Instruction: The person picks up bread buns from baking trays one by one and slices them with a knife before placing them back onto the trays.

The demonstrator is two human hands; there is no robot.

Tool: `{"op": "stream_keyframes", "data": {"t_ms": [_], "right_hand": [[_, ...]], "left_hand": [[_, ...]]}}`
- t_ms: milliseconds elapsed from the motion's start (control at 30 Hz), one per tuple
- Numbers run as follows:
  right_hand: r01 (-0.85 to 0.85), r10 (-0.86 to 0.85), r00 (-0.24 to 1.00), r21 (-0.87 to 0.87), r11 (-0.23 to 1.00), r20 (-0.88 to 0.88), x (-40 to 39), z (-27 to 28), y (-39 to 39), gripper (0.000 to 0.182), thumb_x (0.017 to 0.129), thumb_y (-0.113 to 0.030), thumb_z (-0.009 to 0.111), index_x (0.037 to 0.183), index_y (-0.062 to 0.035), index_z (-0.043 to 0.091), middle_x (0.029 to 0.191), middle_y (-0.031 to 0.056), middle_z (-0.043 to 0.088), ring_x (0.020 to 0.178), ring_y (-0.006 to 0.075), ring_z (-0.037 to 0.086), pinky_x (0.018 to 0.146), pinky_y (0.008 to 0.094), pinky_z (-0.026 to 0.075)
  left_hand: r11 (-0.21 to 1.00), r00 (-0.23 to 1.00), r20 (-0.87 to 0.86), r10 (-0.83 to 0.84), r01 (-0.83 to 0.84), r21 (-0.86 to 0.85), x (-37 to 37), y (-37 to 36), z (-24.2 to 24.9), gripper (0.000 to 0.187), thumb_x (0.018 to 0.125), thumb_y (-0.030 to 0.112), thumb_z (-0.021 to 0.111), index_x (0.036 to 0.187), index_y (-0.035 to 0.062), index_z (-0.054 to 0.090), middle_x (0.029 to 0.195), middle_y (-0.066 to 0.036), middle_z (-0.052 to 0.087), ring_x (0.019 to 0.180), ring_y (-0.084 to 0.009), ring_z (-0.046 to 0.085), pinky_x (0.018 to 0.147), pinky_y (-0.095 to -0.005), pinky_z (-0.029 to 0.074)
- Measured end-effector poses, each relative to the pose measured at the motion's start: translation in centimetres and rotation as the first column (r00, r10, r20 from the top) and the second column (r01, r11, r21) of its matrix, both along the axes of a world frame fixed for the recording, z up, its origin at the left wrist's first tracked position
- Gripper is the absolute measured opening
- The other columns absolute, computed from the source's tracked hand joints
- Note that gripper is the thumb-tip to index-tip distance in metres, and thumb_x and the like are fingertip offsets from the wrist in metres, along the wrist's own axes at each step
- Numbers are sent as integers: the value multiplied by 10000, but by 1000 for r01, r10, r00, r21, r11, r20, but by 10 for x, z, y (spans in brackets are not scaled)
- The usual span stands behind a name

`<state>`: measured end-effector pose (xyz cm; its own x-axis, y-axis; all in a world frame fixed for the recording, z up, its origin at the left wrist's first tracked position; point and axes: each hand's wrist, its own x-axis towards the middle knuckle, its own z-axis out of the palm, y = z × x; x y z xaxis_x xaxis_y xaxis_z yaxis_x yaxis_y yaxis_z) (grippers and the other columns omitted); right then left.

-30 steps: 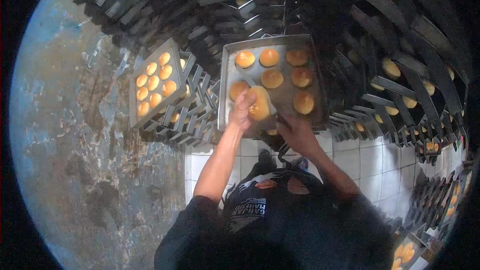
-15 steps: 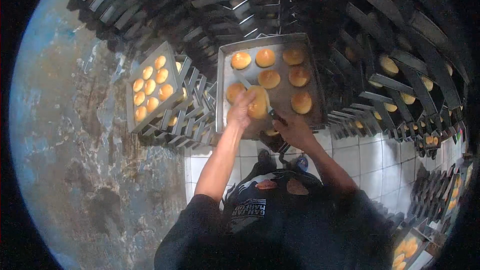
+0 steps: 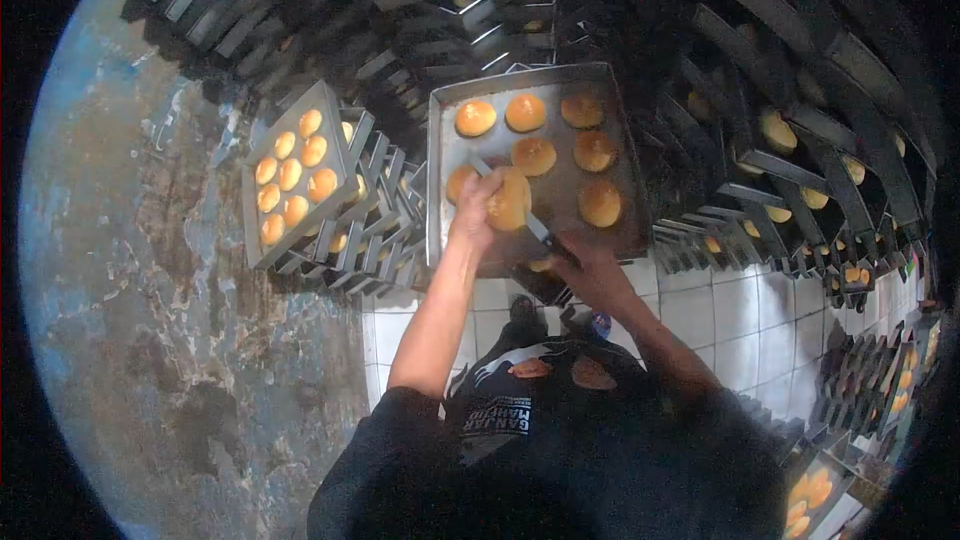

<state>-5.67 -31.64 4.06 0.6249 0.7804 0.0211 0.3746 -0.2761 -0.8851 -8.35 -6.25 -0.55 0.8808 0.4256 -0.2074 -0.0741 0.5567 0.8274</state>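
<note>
A metal tray (image 3: 436, 165) stands in front of me with several golden buns, one of them (image 3: 600, 203) on its right side. Over the tray's near half, my left hand (image 3: 474, 212) is closed on a bun (image 3: 510, 202). My right hand (image 3: 592, 272) is wrapped round the dark handle of a knife (image 3: 538, 230). The blade runs up and left at the held bun, its tip showing beyond the bun near my left fingers. How far the blade is in the bun is hidden.
To the left, a tray of buns (image 3: 252, 185) tops a stack of trays. More stacked trays (image 3: 770, 165) with buns rise on the right and at the back. White floor tiles (image 3: 690, 315) lie below; a worn, stained surface (image 3: 200, 340) spans the left.
The knife has shifted along the held bun, with more blade now showing between the bun and my right hand. My right hand has moved slightly down and right. The view has shifted a little.
</note>
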Motion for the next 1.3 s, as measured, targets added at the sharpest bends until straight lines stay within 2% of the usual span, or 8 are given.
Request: {"op": "stream_keyframes", "data": {"t_ms": [133,433,800,967,1067,1133,1233,1300], "right_hand": [[15,-28,975,-57,998,-222,-15,-8,-21,408,943,-178,634,1328,-52,589,1133,246,683,1077,408,666,904,461,521],[88,-91,996,86,992,23,-14,-44,-2,416,951,-207,642,1329,-39,597,1120,233,696,1014,358,695,888,413,528],[48,-101,947,-176,983,-304,-24,-57,-32,412,949,-280,642,1303,-71,621,982,244,704,907,310,710,800,424,547],[71,-279,755,-350,934,-593,-30,-19,-155,367,931,-166,675,1264,-12,649,813,21,678,530,76,528,471,249,408],[293,-400,604,-274,916,-689,-38,-23,-195,382,945,-164,665,1290,-4,631,772,5,652,485,50,457,434,231,342],[372,-516,616,-358,857,-595,-32,-11,-193,385,960,-148,640,1311,8,609,765,14,638,472,47,429,416,226,314],[530,-494,595,-152,834,-635,-34,-33,-191,397,946,-149,645,1298,30,604,772,27,638,472,48,429,415,225,316],[568,-481,535,-125,813,-694,-34,-25,-185,400,941,-143,641,1296,38,601,769,28,636,470,50,427,416,223,316]], "left_hand": [[999,999,33,40,-39,-31,-6,7,1,403,917,283,733,1211,48,589,1099,-75,674,1008,-198,664,869,-363,556],[979,987,16,157,-154,-137,11,-14,-9,312,970,286,663,1182,65,607,1087,-65,673,994,-201,668,889,-353,541],[963,964,-112,241,-252,-94,17,-33,-46,292,983,273,649,1191,81,581,1102,-55,675,1003,-202,659,879,-374,541],[978,969,-140,203,-193,83,11,-9,-101,299,968,285,661,1183,79,627,1103,-50,668,970,-164,636,861,-355,513],[835,925,-366,104,118,537,13,-22,-90,318,963,337,674,1078,42,648,1013,-124,707,954,-283,679,839,-433,525],[341,941,-324,94,275,899,28,-39,-50,441,972,389,635,1186,4,644,1135,-174,676,1048,-335,636,919,-420,493],[30,946,-318,65,317,948,71,-65,-49,562,957,472,615,1232,-18,633,1156,-262,667,1101,-422,625,948,-472,489],[63,879,-469,86,465,883,104,-87,-72,611,932,506,627,1247,-18,632,1195,-281,651,1134,-432,614,971,-486,480]]}}
